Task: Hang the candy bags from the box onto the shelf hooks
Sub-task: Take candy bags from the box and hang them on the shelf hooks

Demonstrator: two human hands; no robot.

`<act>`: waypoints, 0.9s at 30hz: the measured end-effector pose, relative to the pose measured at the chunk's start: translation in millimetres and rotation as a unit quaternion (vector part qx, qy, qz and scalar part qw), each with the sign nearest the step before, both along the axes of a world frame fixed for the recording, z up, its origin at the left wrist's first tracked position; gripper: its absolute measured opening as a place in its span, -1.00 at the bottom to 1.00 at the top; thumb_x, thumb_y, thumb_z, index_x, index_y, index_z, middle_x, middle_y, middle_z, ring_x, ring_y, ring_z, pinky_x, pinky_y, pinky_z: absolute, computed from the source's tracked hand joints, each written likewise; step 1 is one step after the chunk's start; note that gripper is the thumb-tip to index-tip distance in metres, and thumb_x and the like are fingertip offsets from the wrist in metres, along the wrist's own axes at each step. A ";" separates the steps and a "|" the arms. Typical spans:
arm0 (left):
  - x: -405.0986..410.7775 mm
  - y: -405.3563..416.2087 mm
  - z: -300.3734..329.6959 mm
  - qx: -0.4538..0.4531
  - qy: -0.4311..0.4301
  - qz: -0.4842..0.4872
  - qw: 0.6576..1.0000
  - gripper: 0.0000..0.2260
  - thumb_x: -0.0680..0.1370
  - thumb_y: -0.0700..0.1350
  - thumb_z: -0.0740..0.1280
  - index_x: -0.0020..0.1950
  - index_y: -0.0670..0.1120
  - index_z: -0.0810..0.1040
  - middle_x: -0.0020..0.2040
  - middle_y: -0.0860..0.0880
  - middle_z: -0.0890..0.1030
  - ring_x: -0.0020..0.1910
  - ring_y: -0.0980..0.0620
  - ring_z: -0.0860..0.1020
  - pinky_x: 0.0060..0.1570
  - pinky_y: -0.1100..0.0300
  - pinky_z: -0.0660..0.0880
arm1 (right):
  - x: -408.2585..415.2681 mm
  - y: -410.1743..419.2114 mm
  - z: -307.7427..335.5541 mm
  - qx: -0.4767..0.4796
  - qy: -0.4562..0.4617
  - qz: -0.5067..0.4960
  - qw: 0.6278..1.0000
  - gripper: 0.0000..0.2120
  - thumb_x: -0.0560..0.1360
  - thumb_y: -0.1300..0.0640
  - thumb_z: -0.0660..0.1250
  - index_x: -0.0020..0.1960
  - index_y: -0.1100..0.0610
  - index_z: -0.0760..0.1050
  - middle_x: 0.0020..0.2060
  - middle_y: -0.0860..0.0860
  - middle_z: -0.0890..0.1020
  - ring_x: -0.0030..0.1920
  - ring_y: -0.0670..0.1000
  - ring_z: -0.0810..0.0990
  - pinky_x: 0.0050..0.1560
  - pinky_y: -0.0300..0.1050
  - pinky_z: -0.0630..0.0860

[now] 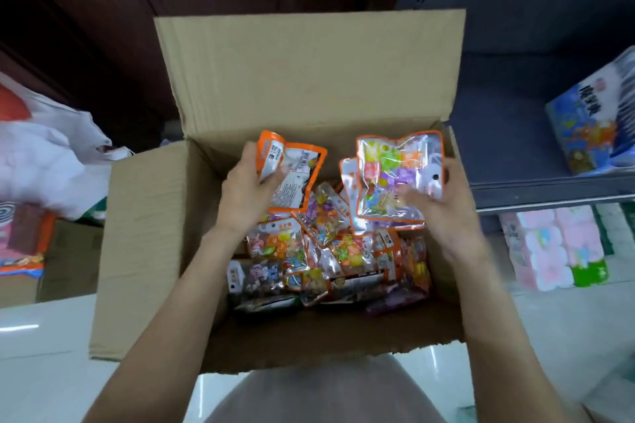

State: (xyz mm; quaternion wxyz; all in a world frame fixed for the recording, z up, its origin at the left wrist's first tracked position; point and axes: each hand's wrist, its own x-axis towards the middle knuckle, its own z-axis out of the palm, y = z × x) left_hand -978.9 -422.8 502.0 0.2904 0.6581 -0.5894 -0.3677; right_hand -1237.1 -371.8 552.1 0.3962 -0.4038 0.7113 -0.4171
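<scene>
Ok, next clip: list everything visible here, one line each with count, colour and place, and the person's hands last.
cardboard box: one, brown, centre, flaps open.
loose candy bags: many, too jumbled to count, orange-edged with multicoloured sweets, inside the box.
held candy bags: one printed side up in the left hand; at least two in the right hand, clear side up.
plastic bag: one, white with red, left edge.
shelf: one, dark grey, right.
blue packs: a stack, blue, on the shelf.
pink packs: several, pink and white, below the shelf.
left hand: over the box, gripping a bag.
right hand: over the box, gripping bags.
</scene>
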 end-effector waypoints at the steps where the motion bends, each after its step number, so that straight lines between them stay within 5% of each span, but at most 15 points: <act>1: 1.5 6.8 8.3 0.008 0.088 0.037 0.995 -0.71 0.52 0.07 0.38 0.07 -0.09 0.43 -0.06 -0.08 0.62 -0.02 -0.12 0.59 0.05 -0.08 0.51 | 0.7 7.5 12.0 -0.016 -0.111 -0.031 0.993 -0.64 0.41 0.35 0.45 0.06 0.04 0.41 -0.13 -0.05 0.66 -0.12 -0.04 0.66 -0.11 -0.02 0.60; 4: -7.2 25.6 33.7 0.025 0.273 0.103 0.956 -0.89 0.55 -0.05 0.37 0.04 0.02 0.48 -0.03 0.02 0.63 0.02 0.00 0.61 0.05 0.04 0.55 | 8.4 23.2 33.1 -0.029 -0.286 -0.042 0.957 -0.65 0.38 0.29 0.42 0.12 0.15 0.41 -0.12 -0.01 0.69 -0.13 -0.02 0.68 -0.20 -0.07 0.64; 9: -28.4 51.7 73.3 0.028 0.356 0.071 0.931 -0.78 0.51 -0.04 0.39 0.13 0.02 0.47 0.01 0.06 0.66 0.04 0.05 0.63 0.04 0.07 0.57 | 25.8 30.7 40.5 -0.033 -0.290 -0.066 0.954 -0.54 0.37 0.24 0.45 0.22 0.10 0.42 0.03 0.03 0.69 0.01 0.04 0.69 -0.06 0.02 0.64; 14: -31.3 59.7 87.0 0.003 0.285 -0.012 0.959 -0.36 0.28 -0.12 0.57 0.27 0.05 0.38 0.08 0.10 0.63 0.06 0.18 0.61 0.03 0.22 0.56 | 40.7 35.7 43.1 -0.055 -0.241 -0.073 0.966 -0.65 0.49 0.28 0.39 0.20 0.03 0.41 0.06 0.02 0.67 0.04 0.01 0.68 -0.01 -0.02 0.62; 18: -30.4 61.7 86.9 -0.015 0.266 0.017 0.964 -0.43 0.39 -0.26 0.53 0.27 0.10 0.38 0.11 0.10 0.62 0.10 0.15 0.60 0.13 0.09 0.53 | 43.7 37.4 48.9 -0.074 -0.154 -0.054 0.984 -0.68 0.49 0.19 0.41 0.09 -0.11 0.38 0.06 -0.04 0.64 0.04 -0.07 0.66 -0.02 -0.10 0.61; 23: -41.3 65.5 98.9 -0.110 0.190 0.038 0.975 -0.67 0.52 -0.18 0.41 0.22 0.01 0.39 0.03 0.19 0.61 -0.05 0.33 0.59 -0.06 0.43 0.46 | 23.1 43.6 62.1 -0.121 -0.014 -0.022 0.992 -0.65 0.46 0.09 0.47 0.12 -0.16 0.39 -0.09 -0.18 0.67 -0.08 -0.18 0.66 -0.19 -0.26 0.58; 27: -52.1 67.5 110.5 -0.202 0.103 0.023 0.974 -0.76 0.55 -0.14 0.37 0.21 -0.08 0.52 0.02 0.12 0.57 -0.02 0.36 0.52 -0.06 0.53 0.37 | -0.5 52.1 79.5 -0.157 0.009 0.025 0.987 -0.68 0.45 0.15 0.48 0.09 -0.14 0.48 -0.15 -0.20 0.67 -0.16 -0.18 0.65 -0.32 -0.32 0.53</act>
